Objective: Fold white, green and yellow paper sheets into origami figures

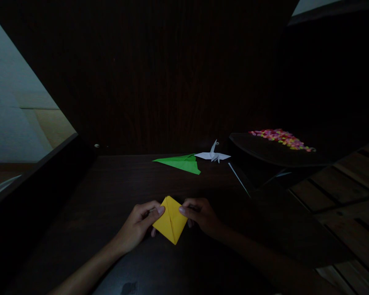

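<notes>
A yellow folded paper, shaped like a diamond with a slit down its middle, is held up between my two hands. My left hand pinches its left corner, thumb on the front face and fingers behind. At the right corner my right hand grips it the same way, with most fingers curled out of sight. Beyond the hands lies a green paper plane, its nose to the left. A white paper crane sits at the plane's right end, wings spread.
A thin white strip lies right of the crane. Farther right, small pink, red and yellow pieces are spread on a dark curved surface. A dark panel rises behind the dark tabletop. Wooden slats show at the right.
</notes>
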### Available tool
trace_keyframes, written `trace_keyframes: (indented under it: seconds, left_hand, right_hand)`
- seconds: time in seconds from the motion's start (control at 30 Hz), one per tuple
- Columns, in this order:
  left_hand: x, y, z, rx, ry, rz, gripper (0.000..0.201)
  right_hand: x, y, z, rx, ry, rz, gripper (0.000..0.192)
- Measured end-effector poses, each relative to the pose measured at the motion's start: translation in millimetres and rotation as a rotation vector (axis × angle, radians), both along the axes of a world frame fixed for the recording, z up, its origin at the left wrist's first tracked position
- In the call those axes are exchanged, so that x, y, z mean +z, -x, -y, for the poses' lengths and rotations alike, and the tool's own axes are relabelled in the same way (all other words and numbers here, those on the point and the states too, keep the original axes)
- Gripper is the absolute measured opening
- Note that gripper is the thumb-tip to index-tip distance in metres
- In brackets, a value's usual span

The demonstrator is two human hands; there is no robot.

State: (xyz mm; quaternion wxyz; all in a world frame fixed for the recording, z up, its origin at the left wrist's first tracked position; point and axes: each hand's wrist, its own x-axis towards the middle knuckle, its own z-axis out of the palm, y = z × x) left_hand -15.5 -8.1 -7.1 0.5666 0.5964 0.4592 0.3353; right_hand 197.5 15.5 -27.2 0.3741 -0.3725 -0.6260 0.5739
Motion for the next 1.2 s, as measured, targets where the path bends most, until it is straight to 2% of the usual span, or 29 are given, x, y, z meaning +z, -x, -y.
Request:
trace_keyframes:
  seconds: [0.27,0.53,1.2]
  left_hand:
    - [-0.1,-0.1,0.5,0.035,-0.025,0.008,0.035]
    - [0.0,-0.3,-0.4,0.080,-0.041,0.012,0.035]
    - [3.9,3.3,-2.7,0.303,-0.079,-0.018,0.027]
  right_hand:
    - [4.1,0.3,1.0,-0.039,-0.002,0.007,0.030]
    - [-1.4,-1.0,0.0,-0.085,0.003,-0.013,0.029]
    - [4.6,-0.6,1.0,-0.228,-0.047,-0.030,0.033]
